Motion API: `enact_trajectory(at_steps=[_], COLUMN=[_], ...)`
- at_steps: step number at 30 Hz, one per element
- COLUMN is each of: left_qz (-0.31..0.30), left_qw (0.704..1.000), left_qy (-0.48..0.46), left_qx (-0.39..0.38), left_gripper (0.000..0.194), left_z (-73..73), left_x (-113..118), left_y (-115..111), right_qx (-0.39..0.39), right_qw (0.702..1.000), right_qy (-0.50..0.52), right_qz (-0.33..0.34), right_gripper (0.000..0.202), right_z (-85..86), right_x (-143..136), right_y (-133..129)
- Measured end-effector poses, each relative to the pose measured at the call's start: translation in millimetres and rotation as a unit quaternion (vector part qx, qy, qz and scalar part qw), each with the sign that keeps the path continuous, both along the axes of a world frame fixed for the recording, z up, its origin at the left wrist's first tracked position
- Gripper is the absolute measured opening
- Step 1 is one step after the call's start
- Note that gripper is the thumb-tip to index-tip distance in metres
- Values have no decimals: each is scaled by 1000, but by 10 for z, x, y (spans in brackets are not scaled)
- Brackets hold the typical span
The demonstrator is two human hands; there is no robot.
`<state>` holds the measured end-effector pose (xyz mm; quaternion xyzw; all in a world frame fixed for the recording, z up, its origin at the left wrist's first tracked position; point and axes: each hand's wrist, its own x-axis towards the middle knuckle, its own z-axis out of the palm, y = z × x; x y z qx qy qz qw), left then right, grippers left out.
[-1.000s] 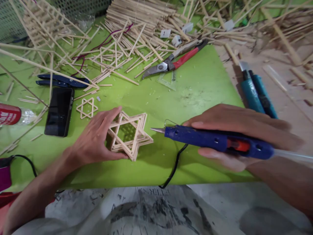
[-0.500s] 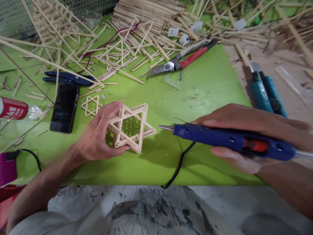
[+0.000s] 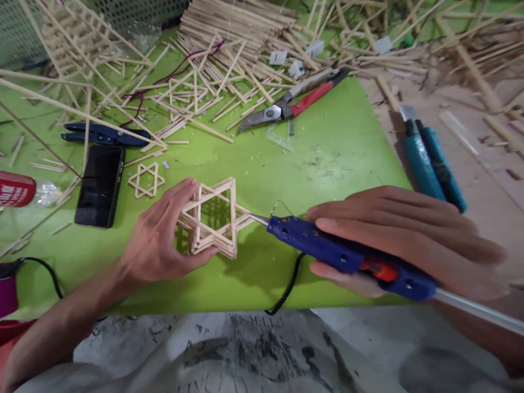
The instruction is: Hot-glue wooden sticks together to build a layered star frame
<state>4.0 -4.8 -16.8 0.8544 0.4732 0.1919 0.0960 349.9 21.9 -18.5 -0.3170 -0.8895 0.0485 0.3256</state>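
A layered wooden star frame [image 3: 235, 218] is gripped at its left side by my left hand [image 3: 158, 234], thumb below and fingers above. My right hand [image 3: 393, 234] is wrapped round a blue glue gun [image 3: 315, 240], whose metal tip points left and meets the star's right point, or is very close to it. A clear glue stick [image 3: 478, 312] sticks out of the gun's back end. Left of the held star, a smaller flat wooden star [image 3: 146, 180] lies on the green table [image 3: 327, 158].
A black phone [image 3: 99, 185], blue pliers [image 3: 106, 134] and a red-labelled bottle [image 3: 18, 189] are at the left. Red-handled pruners [image 3: 292, 103] lie behind, before heaped wooden sticks [image 3: 241, 33]. Teal-handled tools [image 3: 434, 164] lie at the right. The gun's black cord [image 3: 292, 284] runs below it.
My right hand has brought the glue gun left and tilted it, so its tip is now at the star's right point. My left hand still holds the star. The whole view has shifted slightly.
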Motion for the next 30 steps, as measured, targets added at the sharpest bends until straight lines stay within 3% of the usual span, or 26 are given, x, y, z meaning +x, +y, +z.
enact_trajectory(at_steps=[3, 9, 13, 26, 30], left_qz=[1, 18, 20, 31, 36], left_qw=[1000, 1000, 999, 999, 998], left_qy=[-8, 14, 25, 35, 40], left_qx=[3, -17, -8, 12, 16], left_gripper=[95, 79, 76, 71, 71], left_z=[-2, 68, 102, 130, 122], left_x=[27, 75, 98, 144, 140], left_y=[-14, -70, -98, -146, -151], right_qx=[46, 107, 155, 203, 265], right_qw=[996, 988, 979, 970, 961], right_qy=[6, -64, -80, -84, -15], right_qz=[76, 92, 101, 103, 79], right_gripper=[32, 34, 30, 31, 27], right_z=[103, 181, 173, 114, -10], right_x=[-45, -94, -100, -153, -210], right_y=[-43, -94, -108, -83, -60])
